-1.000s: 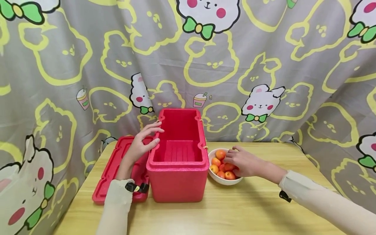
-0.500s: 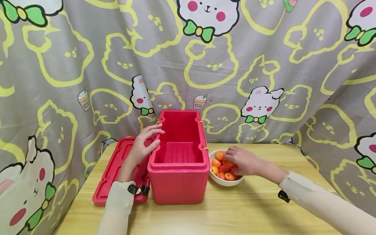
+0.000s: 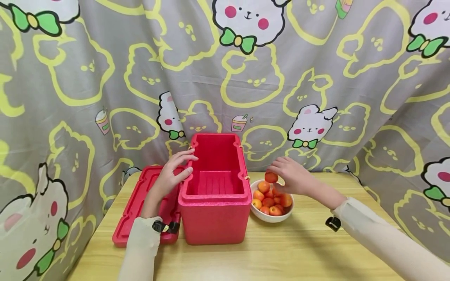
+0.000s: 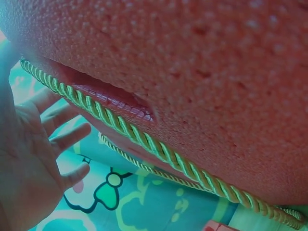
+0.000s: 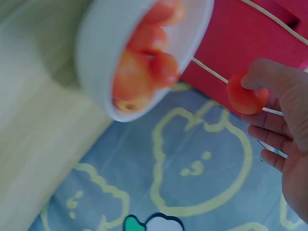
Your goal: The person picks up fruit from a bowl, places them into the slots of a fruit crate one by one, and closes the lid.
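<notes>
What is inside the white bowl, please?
The white bowl holds a heap of orange-red fruits. The top ones cover the bowl's floor and anything beneath them, so their number cannot be told. One more fruit is in the right hand, apart from the heap.

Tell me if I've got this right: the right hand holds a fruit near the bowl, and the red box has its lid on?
Not quite: the lid is off, lying left of the open red box, as the head view shows. The right hand does hold a fruit near the bowl.
</notes>
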`<action>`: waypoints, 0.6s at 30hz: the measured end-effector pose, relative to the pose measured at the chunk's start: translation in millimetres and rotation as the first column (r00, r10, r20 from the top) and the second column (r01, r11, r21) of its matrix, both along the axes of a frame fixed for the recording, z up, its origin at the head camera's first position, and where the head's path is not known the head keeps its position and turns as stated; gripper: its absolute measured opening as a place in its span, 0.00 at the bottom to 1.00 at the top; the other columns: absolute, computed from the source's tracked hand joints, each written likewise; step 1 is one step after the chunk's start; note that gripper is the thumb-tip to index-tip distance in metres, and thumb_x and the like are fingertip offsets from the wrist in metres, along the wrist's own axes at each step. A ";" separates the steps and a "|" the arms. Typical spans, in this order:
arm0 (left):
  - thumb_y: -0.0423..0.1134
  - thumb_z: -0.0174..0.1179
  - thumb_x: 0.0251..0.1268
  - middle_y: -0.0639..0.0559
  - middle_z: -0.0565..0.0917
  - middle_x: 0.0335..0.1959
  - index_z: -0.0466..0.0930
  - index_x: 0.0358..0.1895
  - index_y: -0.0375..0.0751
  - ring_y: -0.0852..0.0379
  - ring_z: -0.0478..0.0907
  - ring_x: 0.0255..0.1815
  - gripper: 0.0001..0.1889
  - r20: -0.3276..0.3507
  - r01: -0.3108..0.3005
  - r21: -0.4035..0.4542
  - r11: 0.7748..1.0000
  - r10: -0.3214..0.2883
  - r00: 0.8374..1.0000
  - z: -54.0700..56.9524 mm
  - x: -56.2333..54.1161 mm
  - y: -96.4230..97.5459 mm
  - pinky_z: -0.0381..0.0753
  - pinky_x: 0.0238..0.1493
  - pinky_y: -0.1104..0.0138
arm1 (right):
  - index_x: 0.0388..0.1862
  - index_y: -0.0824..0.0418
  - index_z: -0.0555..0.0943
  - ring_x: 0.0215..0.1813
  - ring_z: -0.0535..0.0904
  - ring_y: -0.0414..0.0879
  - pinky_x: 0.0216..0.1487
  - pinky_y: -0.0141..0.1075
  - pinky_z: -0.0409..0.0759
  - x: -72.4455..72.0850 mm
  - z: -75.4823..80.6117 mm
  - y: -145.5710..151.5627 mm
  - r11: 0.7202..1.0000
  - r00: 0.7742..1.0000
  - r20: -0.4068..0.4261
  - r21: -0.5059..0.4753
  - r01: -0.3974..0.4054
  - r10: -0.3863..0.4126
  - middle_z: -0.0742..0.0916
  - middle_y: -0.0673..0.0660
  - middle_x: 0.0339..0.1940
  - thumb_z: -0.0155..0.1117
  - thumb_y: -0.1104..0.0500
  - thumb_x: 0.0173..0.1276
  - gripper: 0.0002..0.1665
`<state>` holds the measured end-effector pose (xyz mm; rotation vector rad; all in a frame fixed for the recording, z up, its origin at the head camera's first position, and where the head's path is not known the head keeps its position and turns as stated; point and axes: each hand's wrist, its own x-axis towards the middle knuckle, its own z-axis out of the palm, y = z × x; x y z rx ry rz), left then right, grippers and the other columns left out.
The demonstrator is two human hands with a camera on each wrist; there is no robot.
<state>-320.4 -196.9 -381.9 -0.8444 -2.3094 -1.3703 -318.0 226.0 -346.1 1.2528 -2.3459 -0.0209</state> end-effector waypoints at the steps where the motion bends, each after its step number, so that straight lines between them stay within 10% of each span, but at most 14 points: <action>1: 0.41 0.65 0.64 0.52 0.69 0.76 0.79 0.63 0.50 0.49 0.64 0.75 0.23 0.003 0.002 -0.002 1.000 -0.002 1.000 0.3 0.2 -0.3 0.83 0.58 0.44 | 0.44 0.59 0.83 0.43 0.78 0.49 0.49 0.45 0.80 -1.5 4.5 -1.4 1.000 1.000 -0.006 -0.011 0.005 -0.005 0.85 0.51 0.37 0.78 0.59 0.47 0.23; 18: 0.41 0.65 0.64 0.50 0.68 0.77 0.79 0.64 0.48 0.47 0.64 0.75 0.23 0.000 0.009 0.001 1.000 -0.009 1.000 -2.1 -0.7 -0.6 0.83 0.59 0.43 | 0.48 0.58 0.82 0.51 0.80 0.53 0.63 0.58 0.71 -25.3 59.0 -47.8 0.960 0.997 -0.078 -0.279 -0.001 -0.021 0.87 0.55 0.43 0.74 0.56 0.52 0.22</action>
